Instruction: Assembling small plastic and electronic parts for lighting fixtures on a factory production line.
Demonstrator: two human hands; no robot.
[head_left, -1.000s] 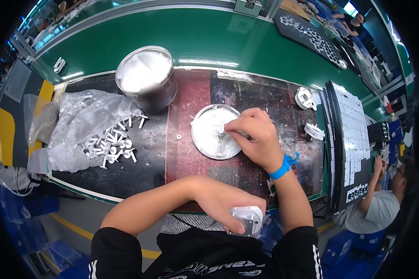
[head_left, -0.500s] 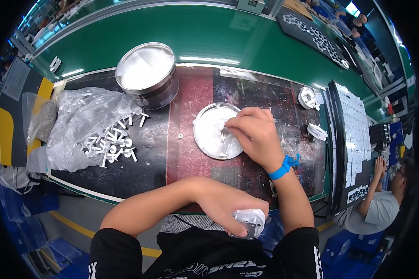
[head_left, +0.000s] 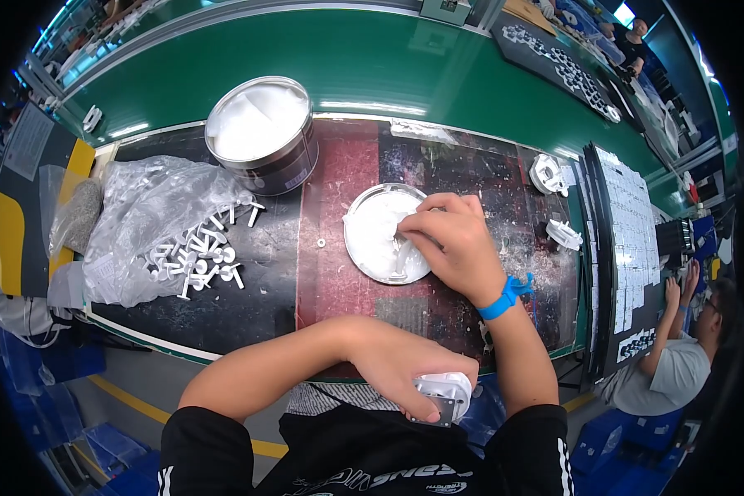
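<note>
My right hand (head_left: pixel 459 248), a blue band at its wrist, reaches over a round shallow metal dish (head_left: pixel 349 248) smeared with white paste (head_left: pixel 374 227). Its thumb and forefinger are pinched together at the paste; whatever sits between them is too small to make out. Close to my body, my left hand (head_left: pixel 393 368) is closed around a white plastic housing (head_left: pixel 448 385) with a grey metal plate on it, the thumb pressing on the plate. To the left of the dish lies a small white ring (head_left: pixel 321 243).
A big metal tin (head_left: pixel 277 171) of white paste stands behind. On the left, white stemmed plastic pins (head_left: pixel 200 258) spill from a clear bag (head_left: pixel 140 207). White parts (head_left: pixel 547 174) and upright stacked trays (head_left: pixel 624 240) are to the right, with a co-worker (head_left: pixel 678 372) beyond. A green belt (head_left: pixel 372 62) runs behind.
My right hand has barely shifted over the dish, still pinched. A white part on the green belt has slid slightly left. The co-worker's hands at the right have moved.
</note>
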